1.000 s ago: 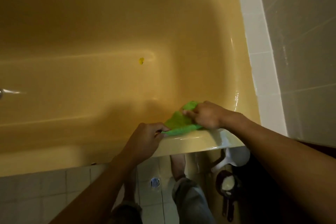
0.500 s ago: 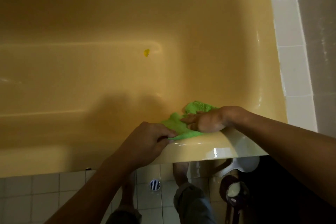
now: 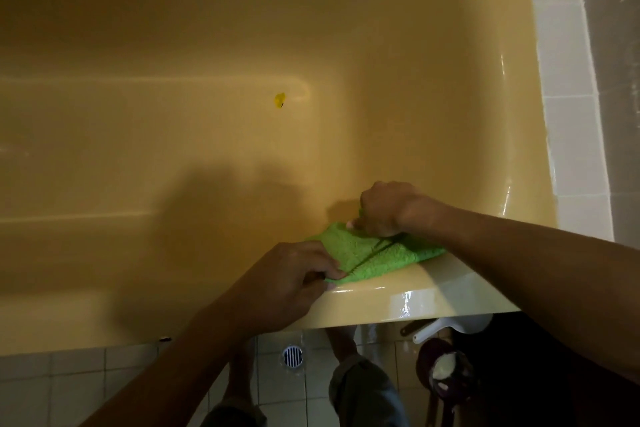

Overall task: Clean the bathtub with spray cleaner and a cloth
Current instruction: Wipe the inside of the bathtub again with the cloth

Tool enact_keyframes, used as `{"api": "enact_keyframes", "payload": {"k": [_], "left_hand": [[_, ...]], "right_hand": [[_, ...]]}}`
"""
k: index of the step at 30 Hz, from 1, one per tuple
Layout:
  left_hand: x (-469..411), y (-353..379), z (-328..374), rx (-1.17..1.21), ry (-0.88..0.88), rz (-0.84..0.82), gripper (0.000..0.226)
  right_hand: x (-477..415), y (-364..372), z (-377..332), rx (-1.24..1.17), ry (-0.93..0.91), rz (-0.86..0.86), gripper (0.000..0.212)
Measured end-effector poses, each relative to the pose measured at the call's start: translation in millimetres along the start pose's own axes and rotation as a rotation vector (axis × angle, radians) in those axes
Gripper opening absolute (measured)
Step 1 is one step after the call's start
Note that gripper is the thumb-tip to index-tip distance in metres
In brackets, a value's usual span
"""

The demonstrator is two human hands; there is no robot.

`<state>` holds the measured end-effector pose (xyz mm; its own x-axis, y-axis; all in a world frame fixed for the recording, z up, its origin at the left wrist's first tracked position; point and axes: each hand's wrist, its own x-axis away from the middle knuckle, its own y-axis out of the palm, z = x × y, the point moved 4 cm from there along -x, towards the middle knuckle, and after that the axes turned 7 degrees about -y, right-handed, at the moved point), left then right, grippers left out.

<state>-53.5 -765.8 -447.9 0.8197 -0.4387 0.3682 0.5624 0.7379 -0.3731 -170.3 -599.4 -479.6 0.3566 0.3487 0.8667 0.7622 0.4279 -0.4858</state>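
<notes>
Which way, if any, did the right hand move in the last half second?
Yes. The right hand drew slightly away from the tub rim, toward the yellow spot, and now pinches the cloth.

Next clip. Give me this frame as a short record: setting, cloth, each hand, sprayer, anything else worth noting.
setting: yellow bathtub seen from above, tiled floor in front
cloth: green cloth, creased, lying on the near rim
left hand: pinches the cloth's near corner
right hand: grips the cloth's far edge
spray cleaner: not in view
other: yellow speck on the tub bottom; round floor drain
</notes>
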Motion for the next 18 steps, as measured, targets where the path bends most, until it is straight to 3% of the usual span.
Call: {"api": "enact_keyframes", "payload": {"k": [3,6,14,18], "left_hand": [[-1.0,-0.9,0.2,0.015,-0.009,-0.013,0.022],[-1.6,-1.4,-1.2,0.011,-0.012,-0.034,0.023],[-3.0,-4.9,-0.3,0.012,-0.034,-0.083,0.025],[-1.8,-5.7,-4.8,0.010,-0.026,-0.087,0.025]], "right_hand": [[-7.6,25.5,-11.4,0.051,-0.016,-0.002,0.064],[-1.9,46.8,-1.2,-0.089,-0.051,0.013,0.061],[5.6,51.7,3.2,-0.134,-0.125,0.040,0.060],[8.4,58.1,-0.8,-0.314,-0.245,-0.073,0.057]]}}
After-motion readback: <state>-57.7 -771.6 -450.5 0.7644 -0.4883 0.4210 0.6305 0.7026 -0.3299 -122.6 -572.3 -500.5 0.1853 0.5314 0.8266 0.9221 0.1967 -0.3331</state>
